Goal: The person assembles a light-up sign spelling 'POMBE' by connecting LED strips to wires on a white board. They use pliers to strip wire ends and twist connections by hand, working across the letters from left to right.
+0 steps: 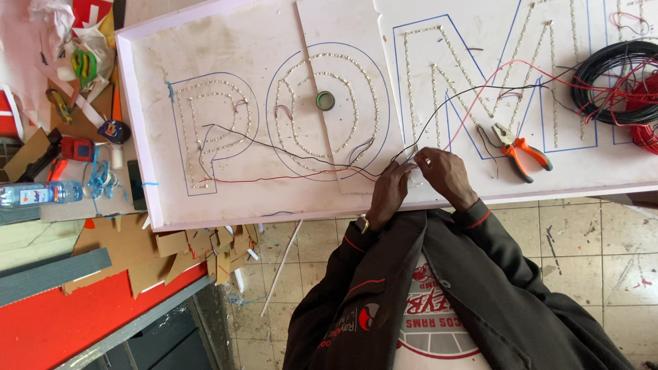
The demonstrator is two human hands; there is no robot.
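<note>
A view from above, looking down on a person in a dark jacket who leans over a large white sign board (226, 41) that fills the upper part of the frame. Big letter outlines are drawn on the board in blue, and rows of small light beads follow each outline.

Just right of centre, at the board's near edge, the two hands meet. The left hand (388, 194), with a watch at the wrist, is curled closed around thin wires (288, 156). The right hand (444, 177) pinches the same wire ends between thumb and fingertips. The hands touch each other, probably so that the fine ends stay steady while they are worked together. Exactly what happens between the fingers is too small to see.

From the hands, black and red wires trail left across the first two letters, and others run up and right toward a coil of black wire (613, 79) in the upper right corner, with a red coil (644, 133) beside it.

Orange-handled pliers (519, 149) lie on the board just right of the hands, within easy reach. A small roll of green tape (325, 101) sits inside the round letter.

At the far left, off the board, a water bottle (38, 194), scraps of cardboard (185, 250) and small tools crowd the table. Loose wire loops cross the board between the hands and the letters. Below is a tiled floor (589, 247).
</note>
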